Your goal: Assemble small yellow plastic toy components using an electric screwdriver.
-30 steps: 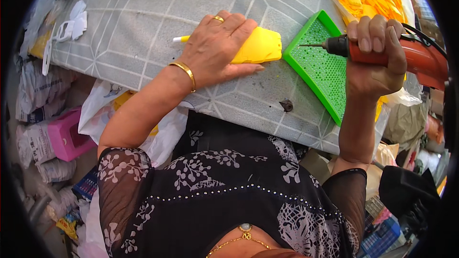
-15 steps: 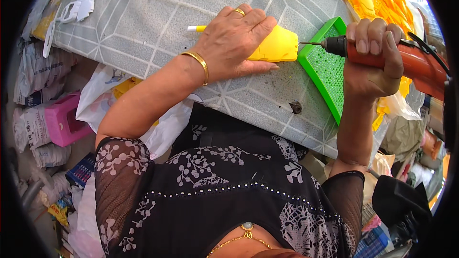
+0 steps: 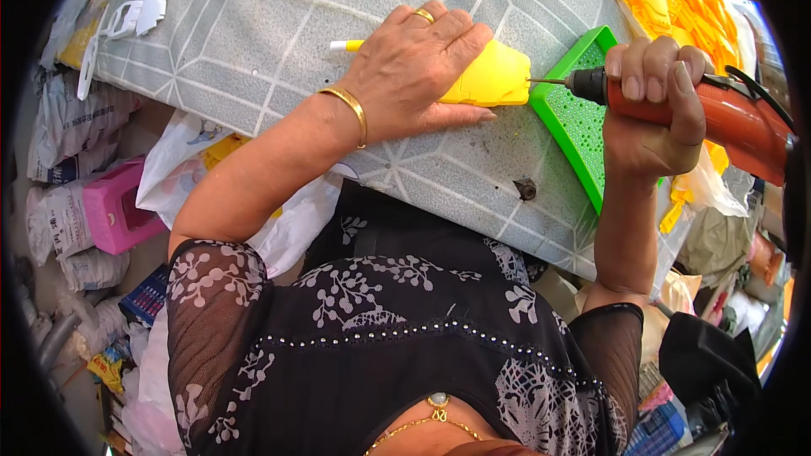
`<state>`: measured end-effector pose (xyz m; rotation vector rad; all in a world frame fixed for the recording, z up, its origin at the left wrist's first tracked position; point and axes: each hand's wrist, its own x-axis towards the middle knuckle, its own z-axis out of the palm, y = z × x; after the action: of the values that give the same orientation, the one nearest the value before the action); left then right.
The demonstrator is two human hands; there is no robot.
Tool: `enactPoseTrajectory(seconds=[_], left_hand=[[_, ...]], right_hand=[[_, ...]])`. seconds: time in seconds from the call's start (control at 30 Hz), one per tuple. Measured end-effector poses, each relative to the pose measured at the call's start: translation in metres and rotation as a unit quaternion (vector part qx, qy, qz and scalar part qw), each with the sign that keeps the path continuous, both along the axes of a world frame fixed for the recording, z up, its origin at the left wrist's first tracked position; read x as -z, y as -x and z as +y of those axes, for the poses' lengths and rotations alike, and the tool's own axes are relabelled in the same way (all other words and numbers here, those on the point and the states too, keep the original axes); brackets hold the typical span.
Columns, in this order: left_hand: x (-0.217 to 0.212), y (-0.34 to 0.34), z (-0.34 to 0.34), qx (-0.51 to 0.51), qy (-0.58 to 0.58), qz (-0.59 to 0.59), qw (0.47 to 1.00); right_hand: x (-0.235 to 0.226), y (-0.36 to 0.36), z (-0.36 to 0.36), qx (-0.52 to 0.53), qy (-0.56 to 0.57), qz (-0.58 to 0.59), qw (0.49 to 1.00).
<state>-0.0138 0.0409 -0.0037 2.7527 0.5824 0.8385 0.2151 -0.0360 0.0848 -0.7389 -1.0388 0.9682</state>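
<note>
Upper centre of the frame, left hand (image 3: 418, 67): clamped over a yellow plastic piece (image 3: 498, 76), fingers across its top and thumb along its lower edge.
Yellow piece: on the patterned grey tabletop (image 3: 296, 34), its right end uncovered; a white-tipped yellow stick (image 3: 342, 46) shows left of the hand (whether the two are joined is hidden).
Right hand (image 3: 655, 110): at upper right, fist wrapped around a red power tool (image 3: 739, 131), just behind its black chuck (image 3: 587, 84).
Bit (image 3: 549, 80): thin, pointing left, its tip at the piece's right end; contact is too fine to tell.
Green tray (image 3: 563, 145): right of centre, perforated, partly hidden by the right hand.
Dark lump (image 3: 525, 189): just left of the tray.
Orange-yellow parts (image 3: 672, 4): heaped at upper right.
</note>
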Motion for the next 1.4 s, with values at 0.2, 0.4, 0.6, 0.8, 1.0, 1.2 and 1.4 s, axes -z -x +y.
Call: enactPoseTrajectory(seconds=[0.2, 0.4, 0.6, 0.8, 1.0, 1.2, 1.4], left_hand=[[-0.003, -0.002, -0.001, 0.003, -0.026, 0.01, 1.0], [-0.004, -0.002, -0.002, 0.006, -0.016, 0.016, 1.0], [-0.004, -0.004, 0.0, 0.007, -0.029, 0.007, 1.0], [-0.002, -0.005, 0.002, 0.01, -0.017, 0.013, 1.0], [-0.005, -0.003, 0.001, 0.004, -0.029, 0.021, 0.999], [-0.002, 0.0, -0.003, 0.011, -0.02, 0.005, 1.0], [-0.049, 0.078, -0.031, -0.111, -0.097, -0.021, 0.989]], right_hand=[[0.001, 0.002, 0.0, -0.016, -0.002, -0.007, 1.0], [0.003, -0.001, 0.006, -0.054, -0.006, -0.011, 0.998], [0.003, -0.003, 0.009, -0.1, -0.022, -0.032, 0.994], [0.007, -0.005, 0.015, -0.119, -0.021, -0.027, 0.992], [0.004, 0.0, 0.018, -0.142, -0.03, -0.039, 0.989], [-0.023, -0.028, 0.003, -0.011, -0.088, -0.061, 0.994], [-0.017, -0.149, -0.027, 0.083, 0.007, 0.046, 0.995]])
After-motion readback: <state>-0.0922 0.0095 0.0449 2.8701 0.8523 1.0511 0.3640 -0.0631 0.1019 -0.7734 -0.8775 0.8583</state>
